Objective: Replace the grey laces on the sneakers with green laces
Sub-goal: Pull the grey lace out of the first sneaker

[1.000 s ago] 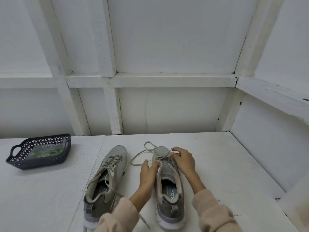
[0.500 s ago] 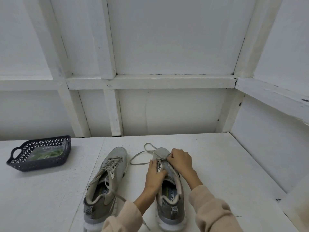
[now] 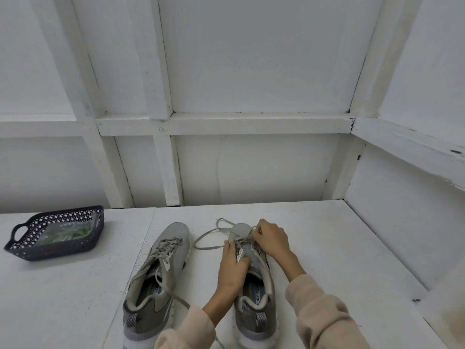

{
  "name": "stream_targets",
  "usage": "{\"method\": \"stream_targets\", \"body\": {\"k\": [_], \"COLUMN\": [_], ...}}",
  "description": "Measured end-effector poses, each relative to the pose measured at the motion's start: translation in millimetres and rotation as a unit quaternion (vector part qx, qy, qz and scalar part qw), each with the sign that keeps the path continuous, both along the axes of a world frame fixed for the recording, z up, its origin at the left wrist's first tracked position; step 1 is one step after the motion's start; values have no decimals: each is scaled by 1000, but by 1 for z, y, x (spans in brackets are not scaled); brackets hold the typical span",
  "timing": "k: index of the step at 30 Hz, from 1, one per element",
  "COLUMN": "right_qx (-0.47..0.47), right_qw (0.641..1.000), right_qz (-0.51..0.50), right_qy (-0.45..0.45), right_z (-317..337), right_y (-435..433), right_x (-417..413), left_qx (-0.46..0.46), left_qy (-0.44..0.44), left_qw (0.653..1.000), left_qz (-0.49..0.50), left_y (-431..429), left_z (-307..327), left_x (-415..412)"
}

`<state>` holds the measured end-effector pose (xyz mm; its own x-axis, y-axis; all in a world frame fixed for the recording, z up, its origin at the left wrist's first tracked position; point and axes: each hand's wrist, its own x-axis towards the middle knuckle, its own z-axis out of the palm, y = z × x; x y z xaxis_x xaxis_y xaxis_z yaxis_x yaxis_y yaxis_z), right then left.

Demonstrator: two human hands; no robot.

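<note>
One sneaker (image 3: 251, 323) gripped mid-table (image 3: 352, 248), left hand (image 3: 232, 269), right hand (image 3: 271, 238)

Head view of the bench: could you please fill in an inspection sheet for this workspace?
Surface: white painted table.
Job's things: left sneaker laced but untied; right sneaker, its grey lace partly out and looped on the table; green laces bagged in the basket.
Clutter: nothing seen.
Hands: left hand grips the right sneaker at the tongue; right hand pinches the grey lace near the toe.
Cables: nothing seen.
Surroundings: white panelled walls.
</note>
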<state>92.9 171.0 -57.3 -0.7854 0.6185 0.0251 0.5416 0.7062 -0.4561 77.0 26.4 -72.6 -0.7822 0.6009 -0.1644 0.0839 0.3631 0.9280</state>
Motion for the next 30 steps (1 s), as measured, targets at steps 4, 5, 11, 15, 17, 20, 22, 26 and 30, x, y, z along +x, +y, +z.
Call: {"method": "stream_targets", "body": {"k": [4,5,11,15,17,20,22,26,30], "right_qx": [-70,-92,-76,-166,-205,-222,-201,-213,-283], "right_qw": [997,996,997,981,974,972,978,970,942], "right_qz": [-17,-15,-2,-64,-54,-13,2,-69,-112], "right_qy": [13,11,1,76,81,74,53,98,142], "right_z": [-3,-3,-1,-4,-6,-6,-7,-9,-9], "right_y": [9,11,9,12,15,18,17,15,19], "right_x": [0,1,0,0,4,8,9,3,3], "left_qx": [6,5,-4,0,5,14,13,10,6], "left_qy": [14,20,69,79,83,81,78,69,66], "left_qw": [1000,1000,997,997,996,997,997,997,998], "left_qz": [-1,-1,-16,-12,-12,-9,-10,-15,-14], "left_y": [0,1,3,2,2,2,2,1,1], "left_z": [-2,-4,-11,-12,-13,-14,-14,-10,-10], "left_x": [-1,-2,-6,-5,-5,-6,-5,-4,-5]}}
